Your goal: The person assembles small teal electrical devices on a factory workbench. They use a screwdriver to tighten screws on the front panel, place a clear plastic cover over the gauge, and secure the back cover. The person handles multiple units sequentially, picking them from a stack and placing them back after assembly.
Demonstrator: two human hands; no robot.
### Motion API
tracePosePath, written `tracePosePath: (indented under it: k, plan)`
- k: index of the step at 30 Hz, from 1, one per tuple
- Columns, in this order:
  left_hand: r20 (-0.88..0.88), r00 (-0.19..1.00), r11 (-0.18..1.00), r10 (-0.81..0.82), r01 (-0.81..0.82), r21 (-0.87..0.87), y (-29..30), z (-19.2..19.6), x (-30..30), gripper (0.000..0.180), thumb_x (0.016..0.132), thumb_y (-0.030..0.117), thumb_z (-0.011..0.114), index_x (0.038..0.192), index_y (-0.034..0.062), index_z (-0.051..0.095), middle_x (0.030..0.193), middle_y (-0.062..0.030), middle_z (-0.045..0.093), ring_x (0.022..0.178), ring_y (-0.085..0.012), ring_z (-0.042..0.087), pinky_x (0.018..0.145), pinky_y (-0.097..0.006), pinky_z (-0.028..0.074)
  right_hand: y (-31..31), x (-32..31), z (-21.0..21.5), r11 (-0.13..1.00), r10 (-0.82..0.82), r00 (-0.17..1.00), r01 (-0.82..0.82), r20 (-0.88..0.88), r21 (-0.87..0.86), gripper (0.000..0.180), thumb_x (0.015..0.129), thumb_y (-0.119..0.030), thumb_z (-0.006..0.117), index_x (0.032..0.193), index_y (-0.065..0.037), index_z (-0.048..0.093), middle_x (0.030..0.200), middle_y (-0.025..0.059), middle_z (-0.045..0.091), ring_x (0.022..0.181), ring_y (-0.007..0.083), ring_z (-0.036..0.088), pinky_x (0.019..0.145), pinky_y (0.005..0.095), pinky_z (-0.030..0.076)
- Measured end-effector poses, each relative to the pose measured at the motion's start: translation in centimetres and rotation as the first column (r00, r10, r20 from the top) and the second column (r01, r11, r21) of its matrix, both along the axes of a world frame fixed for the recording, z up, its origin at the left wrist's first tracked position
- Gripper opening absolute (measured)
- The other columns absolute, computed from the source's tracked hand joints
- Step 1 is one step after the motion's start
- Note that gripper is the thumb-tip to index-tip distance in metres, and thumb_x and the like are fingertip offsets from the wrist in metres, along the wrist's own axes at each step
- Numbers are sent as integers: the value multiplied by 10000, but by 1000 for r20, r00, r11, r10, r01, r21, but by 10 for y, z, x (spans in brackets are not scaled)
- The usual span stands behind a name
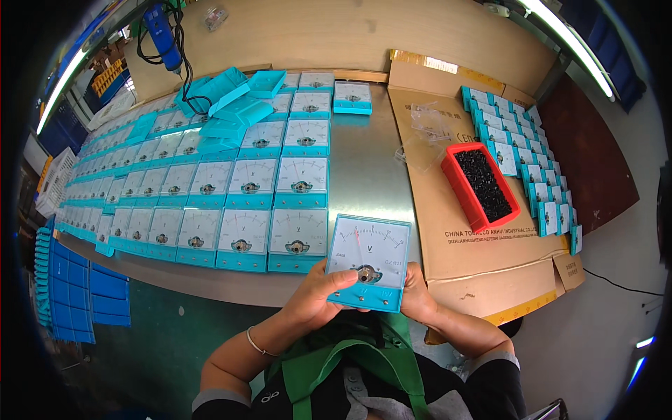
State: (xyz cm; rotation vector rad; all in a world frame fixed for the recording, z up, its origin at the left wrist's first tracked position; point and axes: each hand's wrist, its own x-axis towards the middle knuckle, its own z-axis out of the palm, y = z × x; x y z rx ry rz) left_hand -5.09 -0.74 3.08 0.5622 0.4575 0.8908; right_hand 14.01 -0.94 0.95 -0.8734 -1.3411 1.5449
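Held up in front of me at the table's near edge is a voltmeter [369, 260] with a turquoise case, a white dial and a red needle. My left hand [318, 292] grips its left side, the thumb resting on the lower front near the dial's knob. On the other side, my right hand [418, 294] holds the case's right edge, its fingers mostly hidden behind the meter. Just left of it, a similar voltmeter [299, 234] lies at the end of the front row on the table.
Rows of meters [196, 231] cover the left of the table, with loose turquoise cases [234, 115] piled on them. A blue electric screwdriver [162, 38] hangs above. On cardboard [448, 259] at right stand a red bin [479, 185] of small black parts, clear covers [427, 126] and stacked meters [518, 133].
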Motion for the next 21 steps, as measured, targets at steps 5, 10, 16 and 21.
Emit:
tracePosePath:
  k: [5, 10, 16, 21]
  plan:
    - [24, 999, 999, 35, -35, 24, 4, -3, -13, 444, 872, 177, 629, 1226, -34, 462, 1102, -136, 601, 941, -212, 623, 774, -370, 535, 16, 18, 19, 942, 110, 988, -138, -106, -305, 187, 857, -118, 657, 995, 8, 664, 719, 13, 640, 539, 29, 500, 447, 198, 366]
    - [-154, 967, 942, 203, -150, 300, 14, -6, -24, 597, 874, 168, 647, 1345, -34, 341, 1254, -146, 506, 1150, -222, 514, 969, -397, 425, 22, 5, 73, 987, 162, 923, -150, 349, -63, 219, 853, -188, 654, 893, 26, 631, 554, -39, 456, 488, 41, 370, 426, 233, 301]
    - [-78, 815, 665, 573, -407, 626, 34, -6, -35, 1186, 728, 255, 809, 1482, 194, -105, 1439, -187, 228, 1279, -301, 374, 1035, -457, 344, 58, -44, 93, 619, -267, 736, -363, 622, 696, 308, 735, -160, 731, 630, -31, 472, 564, 84, 455, 473, 175, 455, 431, 301, 362]
    - [-38, 774, 711, 632, -560, 426, 37, -5, -69, 1153, 705, 242, 792, 1486, 203, -56, 1377, -178, 326, 1199, -299, 464, 1005, -478, 400, 92, -91, 95, 649, 103, 788, -515, 607, 560, 265, 780, -248, 740, 728, -18, 621, 603, 102, 540, 508, 236, 539, 466, 330, 412]
